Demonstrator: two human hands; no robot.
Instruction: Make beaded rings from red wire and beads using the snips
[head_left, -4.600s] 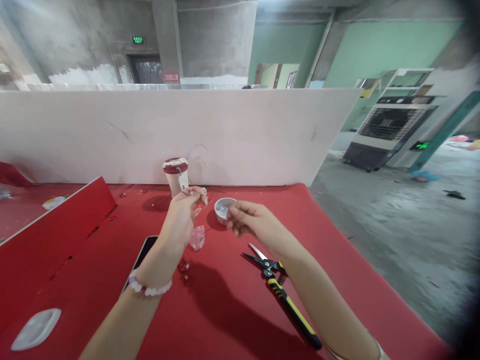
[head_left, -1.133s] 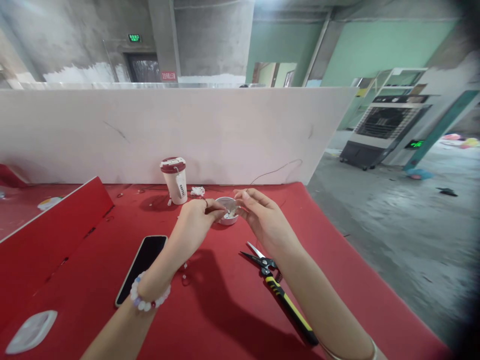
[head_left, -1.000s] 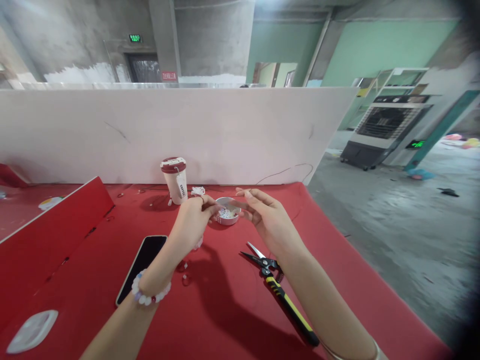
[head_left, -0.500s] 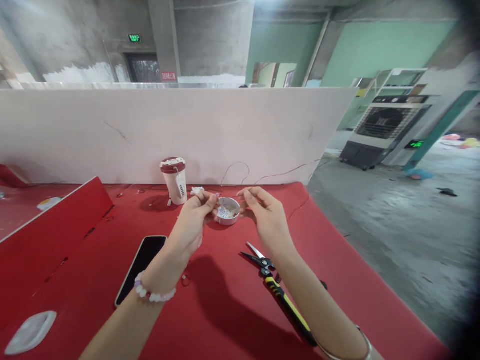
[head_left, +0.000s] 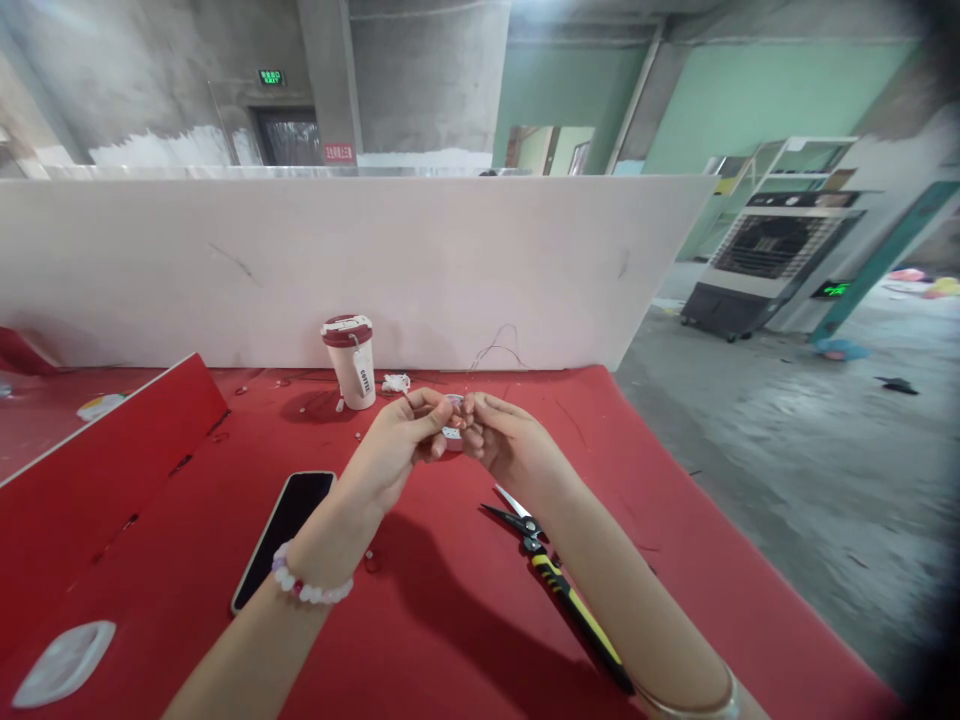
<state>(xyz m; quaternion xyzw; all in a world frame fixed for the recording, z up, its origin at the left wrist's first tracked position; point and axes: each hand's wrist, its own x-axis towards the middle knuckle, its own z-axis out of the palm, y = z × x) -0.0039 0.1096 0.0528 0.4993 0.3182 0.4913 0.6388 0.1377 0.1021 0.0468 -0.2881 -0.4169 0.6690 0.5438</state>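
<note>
My left hand (head_left: 409, 435) and my right hand (head_left: 499, 430) meet at the middle of the table, fingertips pinched close together. Between them are small pale purple beads (head_left: 455, 400), which my left fingers grip. A thin thread (head_left: 499, 347) loops up behind the fingers, and my right fingertips pinch at its lower end. Just behind and below the fingers sits a small white round dish (head_left: 453, 440), mostly hidden by the hands. A bracelet of pale beads (head_left: 311, 592) is round my left wrist.
Scissors with yellow and black handles (head_left: 562, 590) lie open-bladed under my right forearm. A phone (head_left: 281, 530) lies beside my left forearm. A lidded coffee cup (head_left: 358, 375) stands behind, near white crumpled material (head_left: 396, 383). A white panel (head_left: 420, 270) borders the red table (head_left: 465, 620).
My hands have come together from either side of the dish, covering most of it. The thread, earlier stretched out to the right, now makes a smaller loop behind the fingers.
</note>
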